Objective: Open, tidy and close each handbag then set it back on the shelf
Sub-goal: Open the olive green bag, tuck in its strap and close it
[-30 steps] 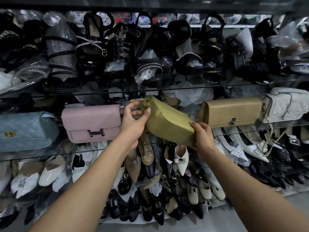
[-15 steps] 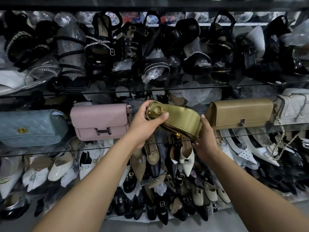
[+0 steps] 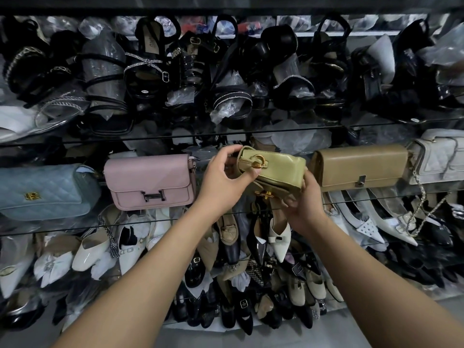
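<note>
Return to the shelf looks like the step in hand: a small olive-green handbag (image 3: 281, 169) is held, apparently closed, at a gap in a row of bags. The next move likely calls for turning it upright, clasp forward, and sliding it in without nudging its neighbours.

Two bare forearms reach up from the bottom edge. The left hand (image 3: 223, 183) grips the bag's left end, fingers curled over the top and thumb pressed just beneath a gold ring (image 3: 259, 163). The right hand (image 3: 306, 207) cups the bag's right end from below, fingers curled round its underside. The bag is tilted, one end towards the viewer and a gold clasp (image 3: 263, 194) facing down. Whether it touches the shelf cannot be told.

Below the hands, pale and black shoes (image 3: 278, 237) crowd a lower shelf. Just beyond the hands, a glass shelf (image 3: 150, 220) carries a pink handbag (image 3: 150, 182) left of the gap and a tan handbag (image 3: 361, 167) right of it, both upright. Farther out sit a pale blue quilted bag (image 3: 42, 192) and a white quilted bag (image 3: 437, 156). Black sandals (image 3: 150, 71), many in clear plastic, fill the shelf above and behind.
</note>
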